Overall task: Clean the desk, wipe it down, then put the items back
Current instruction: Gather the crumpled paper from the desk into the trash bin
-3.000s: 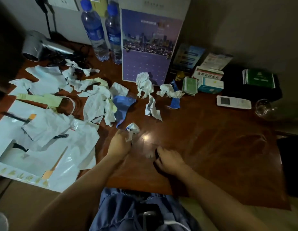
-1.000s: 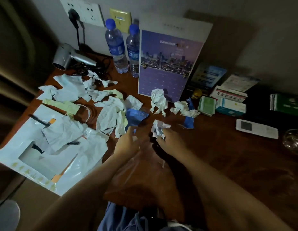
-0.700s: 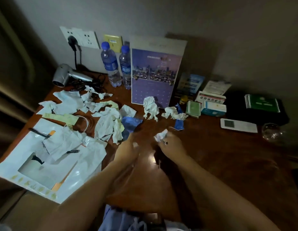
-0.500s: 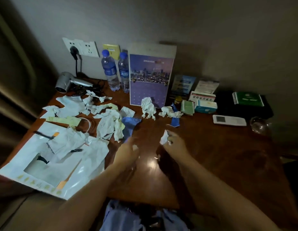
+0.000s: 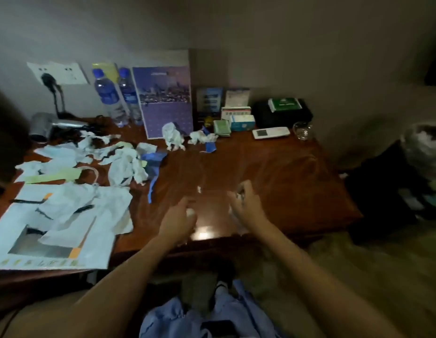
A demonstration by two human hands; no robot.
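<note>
Desk (image 5: 273, 172): torn paper scraps (image 5: 124, 164) heaped far left. My right hand (image 5: 247, 203), near centre above the desk: fingers curled round a small white paper wad (image 5: 240, 194). My left hand (image 5: 179, 219), beside it: blurred, grip indeterminable.

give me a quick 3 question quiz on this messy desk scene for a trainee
1. True or false: two water bottles stand left of the purple calendar.
2. What lies nearest the glass? A) hair dryer B) white remote C) blue scrap
3. Fill in: the right hand is curled round a small white ____.

Key: 1 true. 2 B. 3 paper scrap, blurred, so only likely.
</note>
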